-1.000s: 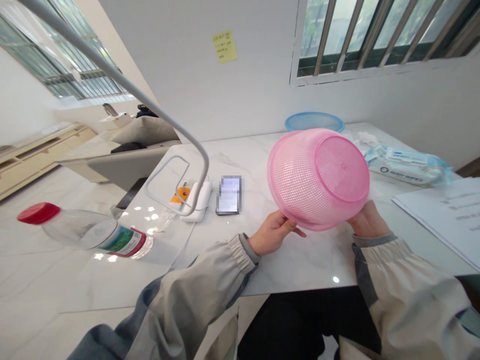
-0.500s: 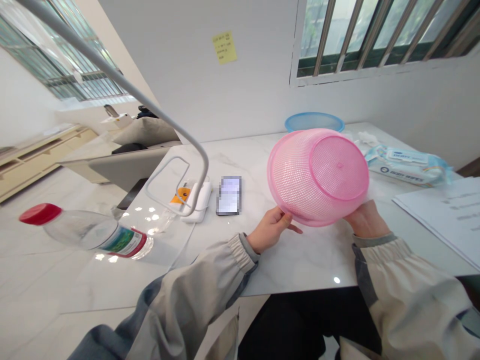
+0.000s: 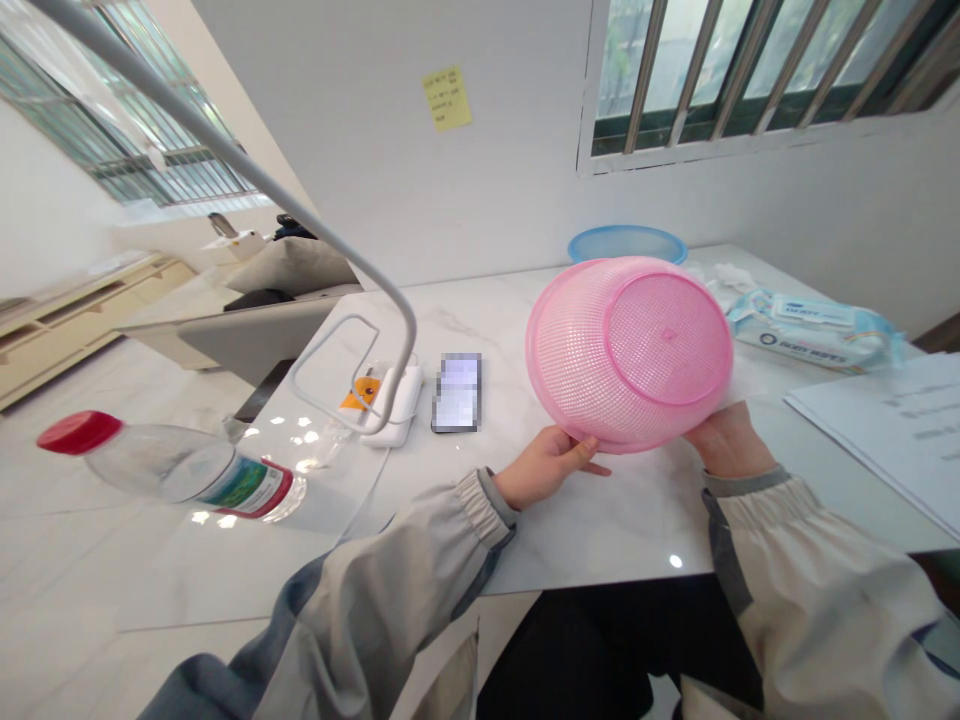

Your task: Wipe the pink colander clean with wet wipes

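A pink mesh plastic basket [image 3: 574, 345] is tilted on its side above the table, its round base turned toward me and to the right. My left hand [image 3: 547, 465] pinches its lower rim, thumb on the near side. My right hand [image 3: 727, 440] reaches behind the basket at the lower right. Its fingers are hidden by the basket, so I cannot see whether they grip anything. Behind the basket, a blue basket [image 3: 628, 244] stands by the wall. A pack of body wipes [image 3: 814, 330] lies to the right, with crumpled white tissue [image 3: 731, 280] beside it.
On the left lies a red-capped plastic bottle [image 3: 180, 465]. A phone [image 3: 456, 392], a white power strip [image 3: 394, 405] and a lamp's curved grey arm [image 3: 337, 240] are left of my hands. Papers [image 3: 892, 425] lie at the right. The table's front edge is near my lap.
The pink basket has shifted slightly left and turned a little, showing its base more toward me. My left thumb sits slightly farther right along the rim.
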{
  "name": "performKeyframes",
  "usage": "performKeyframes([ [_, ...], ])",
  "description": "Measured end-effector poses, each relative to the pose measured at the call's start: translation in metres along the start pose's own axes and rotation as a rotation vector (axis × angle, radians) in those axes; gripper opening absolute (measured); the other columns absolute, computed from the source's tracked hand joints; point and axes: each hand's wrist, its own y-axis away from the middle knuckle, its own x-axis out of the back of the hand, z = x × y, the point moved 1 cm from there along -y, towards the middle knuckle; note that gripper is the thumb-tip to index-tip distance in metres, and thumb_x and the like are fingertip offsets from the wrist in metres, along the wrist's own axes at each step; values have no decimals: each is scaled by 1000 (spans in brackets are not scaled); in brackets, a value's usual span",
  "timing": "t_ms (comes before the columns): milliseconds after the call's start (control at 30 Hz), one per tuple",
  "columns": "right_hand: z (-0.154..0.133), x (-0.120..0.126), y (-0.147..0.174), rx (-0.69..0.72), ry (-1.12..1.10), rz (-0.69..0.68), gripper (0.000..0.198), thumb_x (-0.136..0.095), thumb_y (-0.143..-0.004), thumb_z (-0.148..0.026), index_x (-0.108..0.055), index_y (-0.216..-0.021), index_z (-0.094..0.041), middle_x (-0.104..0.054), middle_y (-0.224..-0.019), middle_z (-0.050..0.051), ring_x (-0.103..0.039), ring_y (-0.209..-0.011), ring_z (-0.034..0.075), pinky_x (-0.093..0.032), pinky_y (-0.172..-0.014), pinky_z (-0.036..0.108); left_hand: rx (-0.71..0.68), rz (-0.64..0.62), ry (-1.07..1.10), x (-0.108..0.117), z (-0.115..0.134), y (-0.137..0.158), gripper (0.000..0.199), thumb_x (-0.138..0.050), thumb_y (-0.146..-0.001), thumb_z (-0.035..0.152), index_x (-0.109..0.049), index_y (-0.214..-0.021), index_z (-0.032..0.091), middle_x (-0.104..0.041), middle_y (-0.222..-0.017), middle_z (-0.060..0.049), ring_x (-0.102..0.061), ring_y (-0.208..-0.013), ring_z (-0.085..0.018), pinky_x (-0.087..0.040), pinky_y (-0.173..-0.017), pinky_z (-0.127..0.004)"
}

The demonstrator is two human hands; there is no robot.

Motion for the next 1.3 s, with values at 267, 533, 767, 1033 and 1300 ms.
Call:
performKeyframes([
  [267,1,-1,0,-40,15,9,32,-50,-106,-30,-82,-101,-27,-86,-115,2,-79,-109,22,-65,-104,39,-1,-18,-128,2,0,2,71,-66,-98,76,-80,-123,10,-83,-118,-25,-81,-108,-32,-66,-93,-44],
  [533,1,-4,1,22,79,30,35,-48,-107,-29,-83,-105,-28,-86,-114,1,-78,-98,19,-64,-100,34,-20,-1,-174,2,4,3,69,-65,-98,76,-81,-108,10,-84,-104,-22,-79,-88,-23,-64,-87,-39],
  [767,1,-4,-1,54,124,5,38,-45,-109,-29,-83,-102,-25,-86,-112,2,-78,-99,19,-65,-96,32,-4,6,-219,3,3,3,71,-64,-97,79,-81,-99,10,-84,-99,-21,-77,-83,-21,-63,-86,-36],
  [1033,1,-1,-3,29,94,-1,28,-55,-107,-34,-81,-102,-26,-85,-119,2,-78,-109,21,-65,-102,37,-1,-1,-254,4,3,4,72,-63,-97,79,-82,-97,10,-84,-98,-20,-77,-84,-22,-62,-88,-36],
  [1300,1,3,-6,-6,111,-33,27,-55,-107,-34,-81,-108,-27,-85,-116,2,-78,-105,21,-63,-106,39,-10,9,-251,4,2,3,73,-62,-97,81,-80,-94,10,-84,-95,-19,-74,-80,-20,-61,-84,-35],
])
